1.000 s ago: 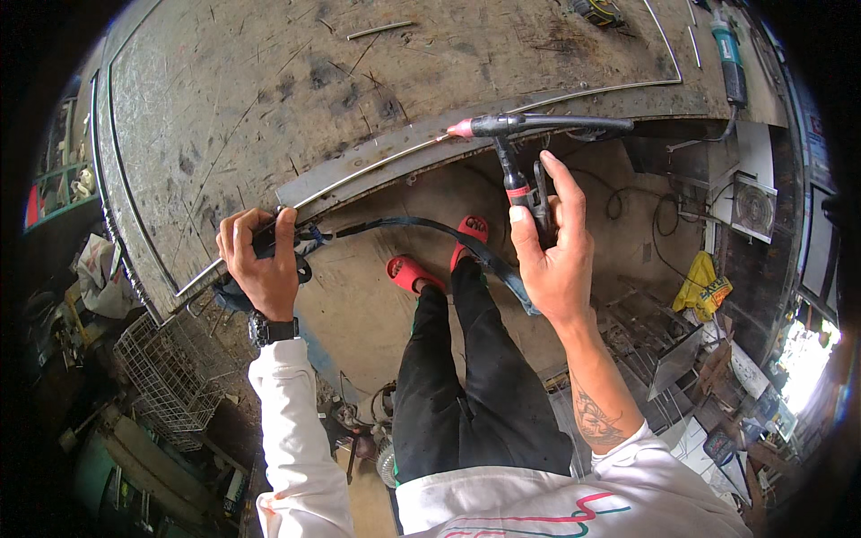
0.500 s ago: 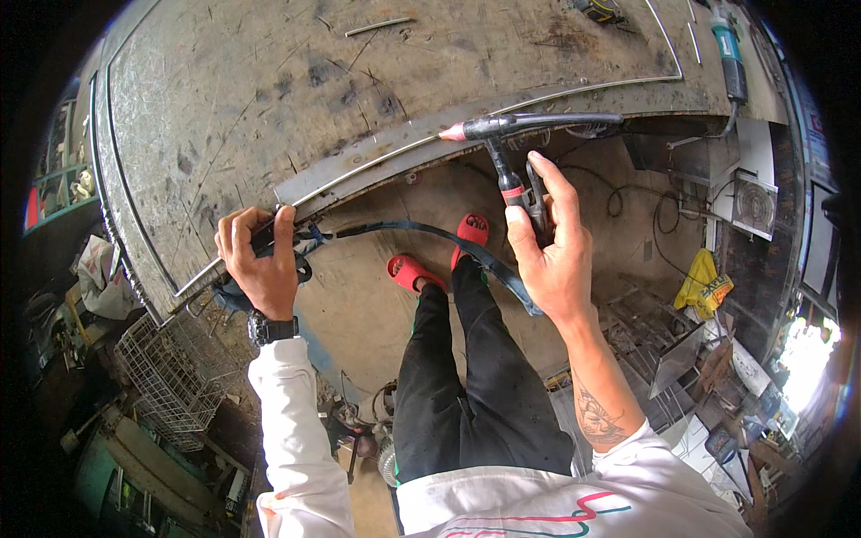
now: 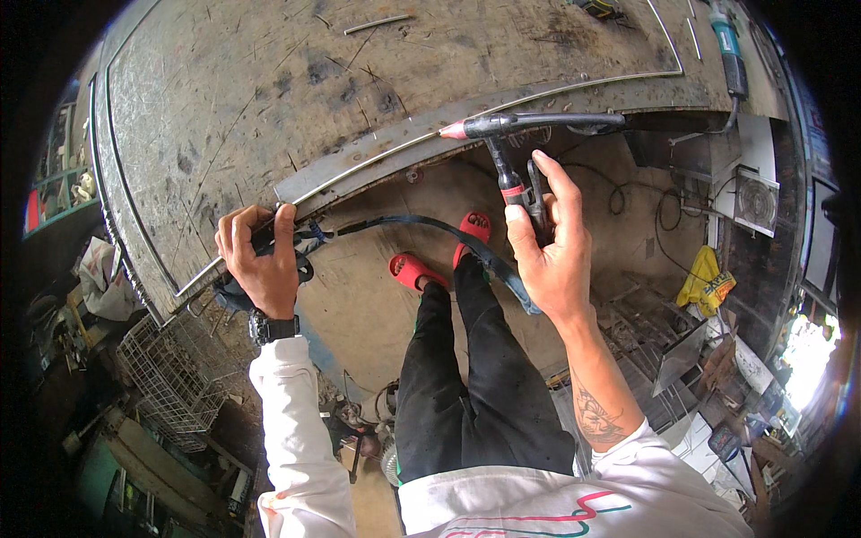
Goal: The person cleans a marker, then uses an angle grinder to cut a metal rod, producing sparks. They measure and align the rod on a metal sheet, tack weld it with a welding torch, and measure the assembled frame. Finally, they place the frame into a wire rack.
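Observation:
My right hand is closed around the handle of a black TIG welding torch, its index finger stretched up past the grip. The torch's pink cup points left, and its tip is at a thin metal rod lying along the near edge of the worktable. A flat grey metal strip lies under the rod. My left hand grips at the table edge near the frame's left corner, thumb and fingers bent around something dark and mostly hidden. A dark blue sleeved cable hangs between my hands.
A short metal rod lies farther back on the table. An angle grinder stands at the far right. Wire baskets are at the lower left. A yellow bag and scrap metal lie on the right, with loose cables on the floor.
Both hands and the torch keep almost the same place. The view has shifted very slightly.

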Demonstrator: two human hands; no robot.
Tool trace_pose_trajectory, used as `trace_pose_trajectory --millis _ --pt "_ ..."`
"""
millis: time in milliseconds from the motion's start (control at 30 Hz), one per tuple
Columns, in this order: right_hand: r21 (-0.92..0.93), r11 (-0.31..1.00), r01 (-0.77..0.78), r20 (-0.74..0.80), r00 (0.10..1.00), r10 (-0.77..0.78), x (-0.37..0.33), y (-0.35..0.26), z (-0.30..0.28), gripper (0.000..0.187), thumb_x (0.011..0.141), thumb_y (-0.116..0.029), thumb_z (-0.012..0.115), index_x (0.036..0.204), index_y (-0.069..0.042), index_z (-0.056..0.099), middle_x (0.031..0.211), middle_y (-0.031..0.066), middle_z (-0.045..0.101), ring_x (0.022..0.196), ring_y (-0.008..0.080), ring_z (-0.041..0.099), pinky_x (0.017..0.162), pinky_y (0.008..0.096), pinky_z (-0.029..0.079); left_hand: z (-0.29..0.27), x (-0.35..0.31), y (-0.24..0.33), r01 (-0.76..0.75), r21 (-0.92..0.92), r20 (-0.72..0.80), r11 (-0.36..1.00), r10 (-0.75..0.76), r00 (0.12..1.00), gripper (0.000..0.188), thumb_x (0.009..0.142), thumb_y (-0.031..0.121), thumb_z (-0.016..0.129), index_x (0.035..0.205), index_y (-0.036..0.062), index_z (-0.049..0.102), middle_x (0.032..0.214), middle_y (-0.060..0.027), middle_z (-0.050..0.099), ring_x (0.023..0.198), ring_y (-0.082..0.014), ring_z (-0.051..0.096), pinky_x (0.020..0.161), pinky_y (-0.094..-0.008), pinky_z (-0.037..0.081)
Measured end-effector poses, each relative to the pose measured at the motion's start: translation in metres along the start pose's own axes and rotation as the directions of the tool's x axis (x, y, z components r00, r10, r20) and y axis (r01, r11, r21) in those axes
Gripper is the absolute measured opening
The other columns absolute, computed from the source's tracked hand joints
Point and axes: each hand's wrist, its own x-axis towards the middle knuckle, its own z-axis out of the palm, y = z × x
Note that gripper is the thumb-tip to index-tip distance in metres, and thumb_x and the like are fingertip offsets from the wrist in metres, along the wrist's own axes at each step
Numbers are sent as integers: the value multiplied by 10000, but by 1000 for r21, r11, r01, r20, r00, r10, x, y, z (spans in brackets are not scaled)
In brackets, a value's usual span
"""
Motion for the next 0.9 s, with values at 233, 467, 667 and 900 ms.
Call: trace_pose_trajectory --millis 233,467,667,900 --pt "-22 999 31 -14 999 -31 1 1 2 541 1022 -114 667 1523 -47 475 1191 133 701 884 145 697 790 320 582 0 0 1 -4 1 0 1000 4 1000 302 870 276 861 949 57 668 931 -67 627 914 -266 570 901 -412 433" --pt "-55 996 67 -21 997 -69 0 2 3 524 1023 -122 669 1509 -40 490 1282 166 689 971 199 724 846 342 586 0 3 -4 -86 -32 -8 996 86 996 307 868 281 861 941 57 663 929 -65 631 919 -274 580 903 -413 435" --pt "12 998 57 -56 997 -56 -1 0 4 580 1022 -118 670 1549 -55 438 1188 141 694 904 154 688 803 322 575 0 1 2 7 -4 2 1000 -7 1000 320 865 293 864 939 53 666 935 -71 627 919 -273 580 901 -411 434" --pt "21 999 31 -12 999 -30 -3 3 5 584 1020 -88 665 1556 -58 433 1058 54 651 815 93 571 723 272 497 1 0 1 2 -5 -4 1000 -2 1000 318 865 301 865 936 62 668 928 -64 625 920 -265 576 901 -408 430"
